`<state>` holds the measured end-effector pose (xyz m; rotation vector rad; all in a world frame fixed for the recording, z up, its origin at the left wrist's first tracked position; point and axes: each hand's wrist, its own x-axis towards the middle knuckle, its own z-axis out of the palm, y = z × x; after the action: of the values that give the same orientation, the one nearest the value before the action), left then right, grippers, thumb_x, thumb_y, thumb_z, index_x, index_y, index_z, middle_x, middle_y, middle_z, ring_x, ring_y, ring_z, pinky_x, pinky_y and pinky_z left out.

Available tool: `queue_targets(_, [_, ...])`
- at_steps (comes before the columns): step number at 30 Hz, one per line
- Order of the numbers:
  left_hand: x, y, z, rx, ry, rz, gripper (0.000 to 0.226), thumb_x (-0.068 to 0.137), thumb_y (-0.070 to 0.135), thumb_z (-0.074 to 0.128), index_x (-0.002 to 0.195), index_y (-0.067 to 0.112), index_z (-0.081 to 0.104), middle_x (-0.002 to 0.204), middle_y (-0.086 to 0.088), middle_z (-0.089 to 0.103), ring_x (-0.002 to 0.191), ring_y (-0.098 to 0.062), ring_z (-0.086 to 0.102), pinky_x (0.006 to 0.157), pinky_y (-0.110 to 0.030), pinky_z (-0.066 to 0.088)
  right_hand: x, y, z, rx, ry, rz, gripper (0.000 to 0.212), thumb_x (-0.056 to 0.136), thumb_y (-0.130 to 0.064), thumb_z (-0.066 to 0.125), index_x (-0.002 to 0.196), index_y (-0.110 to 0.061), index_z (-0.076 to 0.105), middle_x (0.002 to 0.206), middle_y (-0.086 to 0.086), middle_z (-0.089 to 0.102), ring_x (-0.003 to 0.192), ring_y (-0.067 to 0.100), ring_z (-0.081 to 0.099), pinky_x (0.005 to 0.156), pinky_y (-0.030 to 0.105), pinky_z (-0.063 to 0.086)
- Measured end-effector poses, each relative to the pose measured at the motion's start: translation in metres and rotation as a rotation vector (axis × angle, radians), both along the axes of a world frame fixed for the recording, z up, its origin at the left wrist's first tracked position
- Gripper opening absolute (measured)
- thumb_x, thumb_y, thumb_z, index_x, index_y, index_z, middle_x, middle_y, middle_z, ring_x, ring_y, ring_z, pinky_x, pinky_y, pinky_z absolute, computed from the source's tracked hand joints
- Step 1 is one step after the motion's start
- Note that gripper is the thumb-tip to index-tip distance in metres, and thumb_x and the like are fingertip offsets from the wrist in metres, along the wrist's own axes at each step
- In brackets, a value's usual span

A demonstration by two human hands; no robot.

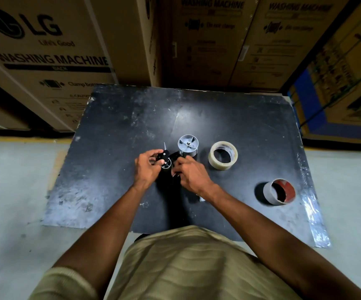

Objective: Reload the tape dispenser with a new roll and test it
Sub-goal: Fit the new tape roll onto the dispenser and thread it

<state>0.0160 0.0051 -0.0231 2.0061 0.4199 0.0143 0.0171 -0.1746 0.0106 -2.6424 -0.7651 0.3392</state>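
A black tape dispenser (168, 159) lies on the dark table (119, 169), its grey spoked roll hub (187, 145) empty and facing up. My left hand (146, 167) grips the dispenser's front end by the small roller and blade. My right hand (191, 175) holds its body and handle, which the hand mostly hides. A full roll of clear tape (223, 155) lies flat just right of the hub, apart from it. Farther right, near the table's edge, an empty grey cardboard core (279, 192) with a reddish inside lies on its side.
Large cardboard washing machine boxes (45, 50) stand close behind and to the left of the table, more boxes (337, 83) at the right. The table's right edge (311, 191) is worn and shiny. Grey concrete floor (13, 202) lies on both sides.
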Motion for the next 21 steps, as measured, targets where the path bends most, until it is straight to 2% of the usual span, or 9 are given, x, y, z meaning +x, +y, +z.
queue_targets(7, [0.002,-0.002,0.0,0.024,0.01,-0.003,0.039,0.079,0.002,0.075,0.115,0.018,0.076,0.098,0.001,0.076,0.088,-0.014,0.068,0.083,-0.024,0.056,0.002,-0.007,-0.005,0.051,0.019,0.026,0.036,0.075,-0.008,0.058,0.099,-0.023,0.079,0.111,0.001,0.062,0.101,0.026,0.055,0.078,0.039,0.054])
queue_targets(9, [0.002,-0.002,0.002,0.039,0.014,-0.003,0.038,0.079,0.002,0.075,0.114,0.019,0.076,0.096,0.002,0.075,0.085,-0.01,0.067,0.077,-0.014,0.053,0.006,-0.006,-0.007,0.043,0.058,0.018,0.039,0.068,-0.01,0.057,0.096,-0.024,0.08,0.106,0.0,0.065,0.096,0.026,0.059,0.081,0.039,0.056])
queue_targets(10, [0.002,-0.003,0.004,0.046,0.018,-0.003,0.037,0.079,0.002,0.076,0.112,0.019,0.076,0.093,0.003,0.075,0.082,-0.008,0.066,0.074,-0.009,0.051,0.008,-0.006,-0.007,0.063,0.097,0.013,0.04,0.067,-0.011,0.058,0.096,-0.024,0.082,0.104,0.0,0.068,0.092,0.024,0.062,0.083,0.036,0.056])
queue_targets(12, [0.003,-0.003,0.005,0.069,0.023,-0.011,0.036,0.079,0.004,0.076,0.11,0.022,0.076,0.092,0.004,0.075,0.081,-0.009,0.066,0.077,-0.015,0.054,0.011,-0.007,0.001,0.192,0.203,-0.045,0.037,0.069,-0.011,0.061,0.097,-0.021,0.082,0.1,0.0,0.071,0.078,0.012,0.063,0.08,0.022,0.053])
queue_targets(14, [0.005,-0.002,0.005,0.083,0.037,-0.012,0.035,0.078,0.005,0.074,0.108,0.025,0.077,0.098,0.003,0.075,0.084,-0.012,0.068,0.08,-0.023,0.055,0.015,-0.014,0.011,0.357,0.215,-0.194,0.033,0.074,-0.008,0.065,0.099,-0.02,0.082,0.093,-0.002,0.072,0.066,0.001,0.057,0.071,0.01,0.047])
queue_targets(15, [0.006,-0.002,0.006,0.079,0.041,-0.003,0.036,0.078,0.004,0.071,0.105,0.026,0.077,0.102,0.003,0.074,0.085,-0.012,0.067,0.081,-0.023,0.055,0.019,-0.022,0.012,0.415,0.185,-0.313,0.03,0.077,-0.008,0.066,0.099,-0.02,0.082,0.092,-0.003,0.072,0.066,0.0,0.058,0.071,0.01,0.047])
queue_targets(18, [0.007,-0.007,0.012,0.063,0.014,0.049,0.041,0.077,-0.004,0.062,0.096,0.029,0.076,0.106,0.003,0.069,0.087,-0.013,0.065,0.083,-0.023,0.056,0.033,-0.058,0.001,0.478,0.0,-0.715,0.022,0.082,-0.017,0.064,0.094,-0.019,0.082,0.095,0.003,0.075,0.086,0.017,0.067,0.083,0.029,0.053])
queue_targets(19, [0.009,-0.009,0.015,0.065,-0.008,0.058,0.041,0.077,-0.005,0.061,0.094,0.029,0.076,0.106,0.003,0.068,0.085,-0.011,0.064,0.083,-0.021,0.055,0.037,-0.071,-0.002,0.42,-0.047,-0.859,0.024,0.082,-0.023,0.064,0.1,-0.021,0.08,0.105,0.006,0.072,0.099,0.025,0.065,0.09,0.036,0.052])
queue_targets(21, [0.011,-0.014,0.022,0.09,-0.048,0.055,0.037,0.079,-0.006,0.062,0.095,0.025,0.076,0.105,0.003,0.067,0.081,-0.004,0.059,0.077,-0.008,0.049,0.039,-0.095,-0.008,0.265,-0.004,-1.096,0.039,0.083,-0.029,0.069,0.122,-0.022,0.069,0.128,0.013,0.056,0.121,0.037,0.049,0.101,0.047,0.045])
